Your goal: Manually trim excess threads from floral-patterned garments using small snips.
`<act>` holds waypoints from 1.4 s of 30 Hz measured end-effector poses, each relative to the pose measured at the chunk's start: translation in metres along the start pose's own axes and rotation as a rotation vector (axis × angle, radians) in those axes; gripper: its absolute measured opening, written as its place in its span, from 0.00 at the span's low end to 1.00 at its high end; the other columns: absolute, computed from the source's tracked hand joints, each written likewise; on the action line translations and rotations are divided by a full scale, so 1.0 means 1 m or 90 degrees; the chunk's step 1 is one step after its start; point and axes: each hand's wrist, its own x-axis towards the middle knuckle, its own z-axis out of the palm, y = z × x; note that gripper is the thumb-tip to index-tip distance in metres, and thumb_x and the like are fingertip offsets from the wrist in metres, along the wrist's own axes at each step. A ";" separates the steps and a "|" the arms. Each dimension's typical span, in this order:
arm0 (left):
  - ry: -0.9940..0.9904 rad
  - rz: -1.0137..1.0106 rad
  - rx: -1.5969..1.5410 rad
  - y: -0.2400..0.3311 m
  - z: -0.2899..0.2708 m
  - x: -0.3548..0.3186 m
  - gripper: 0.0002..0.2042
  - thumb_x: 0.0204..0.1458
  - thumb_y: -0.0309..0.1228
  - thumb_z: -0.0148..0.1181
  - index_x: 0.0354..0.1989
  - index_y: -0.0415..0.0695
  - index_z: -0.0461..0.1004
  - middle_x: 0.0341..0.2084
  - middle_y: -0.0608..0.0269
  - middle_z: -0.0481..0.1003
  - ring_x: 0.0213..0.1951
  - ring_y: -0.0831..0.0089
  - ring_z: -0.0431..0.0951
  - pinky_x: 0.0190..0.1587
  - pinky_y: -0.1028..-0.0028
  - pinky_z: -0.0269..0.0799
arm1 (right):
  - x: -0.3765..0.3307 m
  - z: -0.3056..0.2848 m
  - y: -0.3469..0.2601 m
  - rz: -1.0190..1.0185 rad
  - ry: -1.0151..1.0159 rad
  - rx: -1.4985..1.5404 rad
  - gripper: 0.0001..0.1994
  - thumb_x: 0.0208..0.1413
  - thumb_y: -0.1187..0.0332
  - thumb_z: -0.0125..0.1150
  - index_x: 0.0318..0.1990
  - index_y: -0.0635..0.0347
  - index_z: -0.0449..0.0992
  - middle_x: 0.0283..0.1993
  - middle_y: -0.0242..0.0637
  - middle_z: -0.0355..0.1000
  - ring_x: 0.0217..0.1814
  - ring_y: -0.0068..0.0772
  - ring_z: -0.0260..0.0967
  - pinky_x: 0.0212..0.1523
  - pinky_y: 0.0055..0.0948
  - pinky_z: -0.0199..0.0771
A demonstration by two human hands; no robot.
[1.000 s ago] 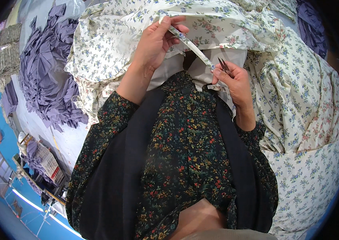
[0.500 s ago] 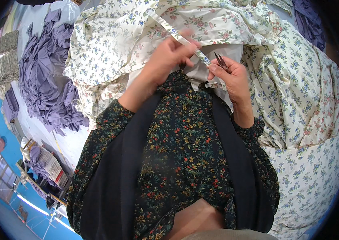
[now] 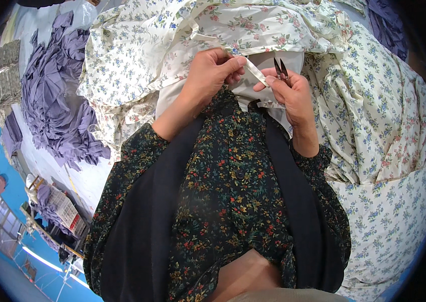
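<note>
My left hand (image 3: 212, 73) pinches a narrow floral fabric strip (image 3: 256, 73) that belongs to a cream floral garment (image 3: 233, 30) heaped in front of me. My right hand (image 3: 289, 93) holds small thread snips (image 3: 280, 68), blades pointing up, and its fingers also touch the strip's near end. The two hands are close together just above my chest. A plain white lining (image 3: 293, 58) shows between them.
More cream floral garments (image 3: 374, 126) pile up on the right and lower right. A heap of lavender cloth (image 3: 57, 105) lies on the white table at the left. A dark blue cloth (image 3: 384, 25) sits at the top right. Blue floor and crates (image 3: 57, 216) show at the lower left.
My left hand has pulled in toward my right hand, so the strip between them is much shorter. The snips now stand up above my right fingers.
</note>
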 end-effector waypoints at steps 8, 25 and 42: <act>-0.041 -0.005 0.116 -0.001 0.005 -0.005 0.12 0.54 0.33 0.63 0.29 0.35 0.74 0.23 0.63 0.76 0.24 0.79 0.73 0.29 0.78 0.70 | 0.013 0.014 0.012 -0.090 0.004 0.013 0.06 0.59 0.70 0.59 0.39 0.62 0.74 0.30 0.26 0.70 0.22 0.07 0.53 0.23 0.12 0.50; -0.010 -0.017 0.028 0.001 -0.001 -0.010 0.12 0.56 0.32 0.60 0.34 0.32 0.74 0.26 0.59 0.78 0.26 0.78 0.75 0.31 0.78 0.72 | 0.011 0.019 0.014 -0.147 0.127 -0.054 0.12 0.58 0.71 0.61 0.47 0.67 0.72 0.33 0.29 0.73 0.33 0.16 0.68 0.38 0.17 0.68; -0.024 -0.162 0.160 -0.008 -0.056 -0.045 0.15 0.60 0.41 0.54 0.27 0.43 0.74 0.14 0.70 0.72 0.16 0.86 0.68 0.18 0.84 0.58 | 0.064 0.057 0.042 0.169 -0.150 0.071 0.08 0.57 0.68 0.62 0.39 0.62 0.74 0.20 0.24 0.65 0.15 0.08 0.49 0.14 0.13 0.44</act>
